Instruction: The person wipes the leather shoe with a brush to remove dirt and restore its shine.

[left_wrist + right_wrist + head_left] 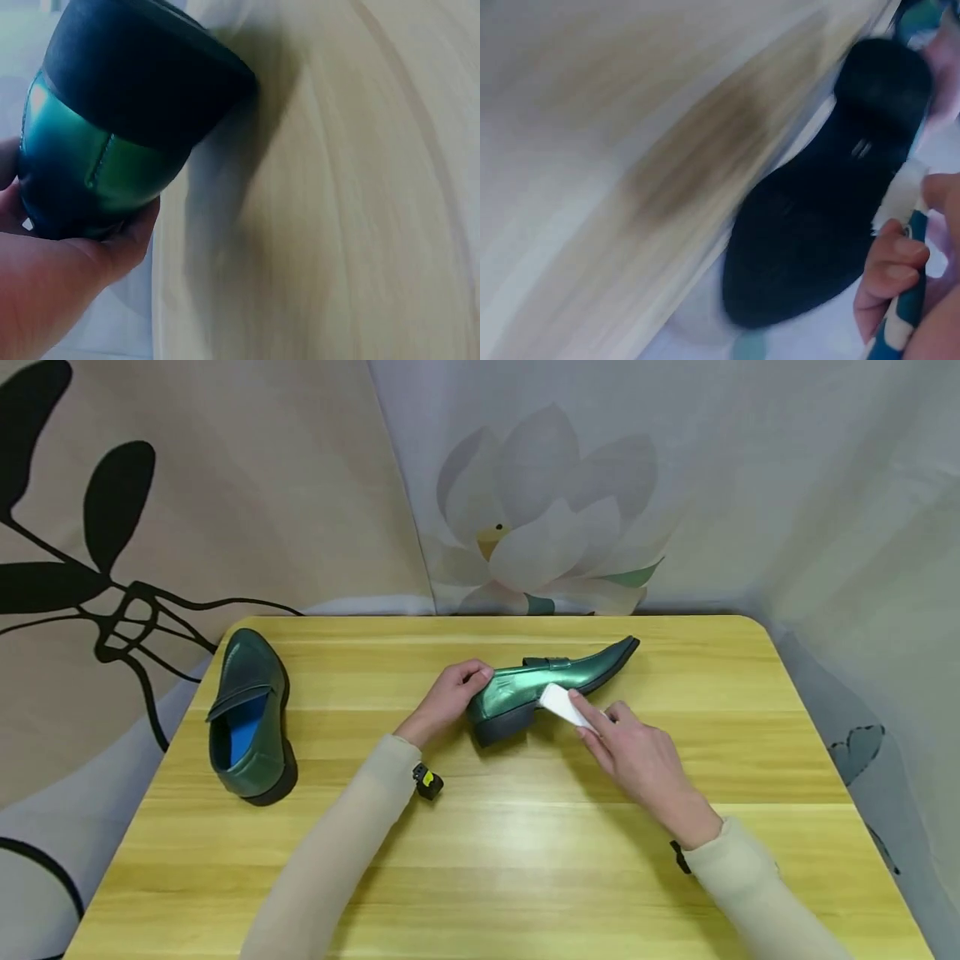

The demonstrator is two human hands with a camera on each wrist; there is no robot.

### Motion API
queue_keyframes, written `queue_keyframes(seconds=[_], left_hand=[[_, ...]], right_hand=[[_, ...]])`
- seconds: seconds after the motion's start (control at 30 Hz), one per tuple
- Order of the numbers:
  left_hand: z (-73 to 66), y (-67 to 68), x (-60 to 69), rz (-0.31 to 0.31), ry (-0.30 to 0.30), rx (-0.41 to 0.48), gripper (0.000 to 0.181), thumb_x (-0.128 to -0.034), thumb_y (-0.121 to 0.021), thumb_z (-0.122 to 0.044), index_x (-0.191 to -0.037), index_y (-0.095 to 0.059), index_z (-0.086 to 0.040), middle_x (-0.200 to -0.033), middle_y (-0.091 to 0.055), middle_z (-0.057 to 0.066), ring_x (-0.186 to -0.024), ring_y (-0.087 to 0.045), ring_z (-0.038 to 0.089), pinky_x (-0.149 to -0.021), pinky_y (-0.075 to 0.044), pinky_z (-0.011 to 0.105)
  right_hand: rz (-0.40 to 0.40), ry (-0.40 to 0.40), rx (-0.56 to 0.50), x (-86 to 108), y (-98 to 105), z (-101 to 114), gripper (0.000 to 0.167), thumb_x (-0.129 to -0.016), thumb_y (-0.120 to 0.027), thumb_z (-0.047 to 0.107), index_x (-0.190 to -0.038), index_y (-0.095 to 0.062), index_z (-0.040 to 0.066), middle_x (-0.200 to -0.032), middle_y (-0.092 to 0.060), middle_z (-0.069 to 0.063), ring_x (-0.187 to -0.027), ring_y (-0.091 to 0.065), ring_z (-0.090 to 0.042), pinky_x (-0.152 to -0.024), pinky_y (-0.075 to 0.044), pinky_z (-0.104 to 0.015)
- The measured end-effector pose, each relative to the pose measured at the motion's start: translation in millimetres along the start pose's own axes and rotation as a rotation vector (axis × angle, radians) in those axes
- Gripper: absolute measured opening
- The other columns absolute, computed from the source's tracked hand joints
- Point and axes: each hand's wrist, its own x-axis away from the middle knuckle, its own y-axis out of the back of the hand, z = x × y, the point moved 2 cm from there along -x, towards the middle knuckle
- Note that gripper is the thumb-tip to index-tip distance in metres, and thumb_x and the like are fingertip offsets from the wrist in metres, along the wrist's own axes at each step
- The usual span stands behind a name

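Observation:
In the head view, my left hand (444, 700) grips a shiny green loafer (573, 674) by the back of its collar, holding it tilted on its side. The left wrist view shows the shoe's dark heel (142, 71) above the tabletop, with my thumb on the green back part. My right hand (639, 758) holds a brush with a white head (564, 703) against the shoe's near side, by the middle of the sole. Its blue-and-white patterned handle (904, 319) runs under my curled fingers in the right wrist view, where the black sole (802, 240) faces the camera.
A second green loafer (277, 727) with a blue insole stands upright at the table's left side, toe pointing away. The wooden table (510, 868) has rounded far corners. Behind it hangs a curtain (300, 485) printed with leaves and a pale flower.

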Motion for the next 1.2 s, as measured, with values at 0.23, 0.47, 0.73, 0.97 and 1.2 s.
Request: queue_keyframes(seconds=[0.23,0.47,0.73,0.97,1.2], left_hand=[[-2.0,-5.0,4.6,-0.043,-0.05,-0.01,0.031,-0.1111,-0.05,-0.019,-0.123,-0.067,0.005,-0.127,-0.063,0.019,-0.121,-0.056,0.031,-0.106,-0.042,0.043],[-7.2,-10.0,5.8,-0.05,-0.107,-0.014,0.029,-0.1098,-0.052,-0.017,-0.12,-0.068,0.006,-0.128,-0.063,0.02,-0.124,-0.056,0.034,-0.109,-0.041,0.046],[-5.2,-6.8,8.8,-0.055,-0.066,-0.006,0.032,-0.1115,-0.049,-0.021,-0.121,-0.067,0.003,-0.129,-0.063,0.017,-0.124,-0.055,0.031,-0.109,-0.041,0.045],[-6.2,-9.4,9.5,-0.079,-0.068,0.039,0.031,-0.1111,-0.05,-0.021,-0.122,-0.067,0.003,-0.13,-0.062,0.019,-0.123,-0.055,0.032,-0.107,-0.042,0.046],[-5.0,-14.0,8.3,-0.101,-0.045,0.069,0.029,-0.1104,-0.051,-0.017,-0.121,-0.067,0.004,-0.131,-0.062,0.019,-0.124,-0.055,0.032,-0.11,-0.04,0.046]], right_hand=[[-0.022,-0.011,0.0,2.0,2,2,0.054,-0.099,-0.071,0.025,-0.151,-0.056,0.023,-0.088,-0.056,-0.012,-0.045,-0.037,-0.014,-0.037,-0.036,-0.031],[0.035,0.094,-0.042,-3.9,-11,31,0.057,-0.099,-0.072,0.03,-0.152,-0.055,0.023,-0.082,-0.05,-0.007,-0.047,-0.03,-0.008,-0.039,-0.031,-0.023],[0.006,-0.128,0.019,6.5,10,-11,0.054,-0.099,-0.07,0.026,-0.151,-0.056,0.024,-0.09,-0.061,-0.013,-0.044,-0.037,-0.014,-0.038,-0.032,-0.029],[-0.054,-0.197,0.023,7.5,16,-23,0.055,-0.099,-0.07,0.023,-0.152,-0.055,0.022,-0.09,-0.063,-0.016,-0.044,-0.042,-0.018,-0.038,-0.037,-0.035],[-0.011,-0.049,-0.009,2.4,-3,12,0.059,-0.098,-0.072,0.024,-0.153,-0.053,0.02,-0.085,-0.055,-0.011,-0.045,-0.035,-0.012,-0.038,-0.035,-0.028]])
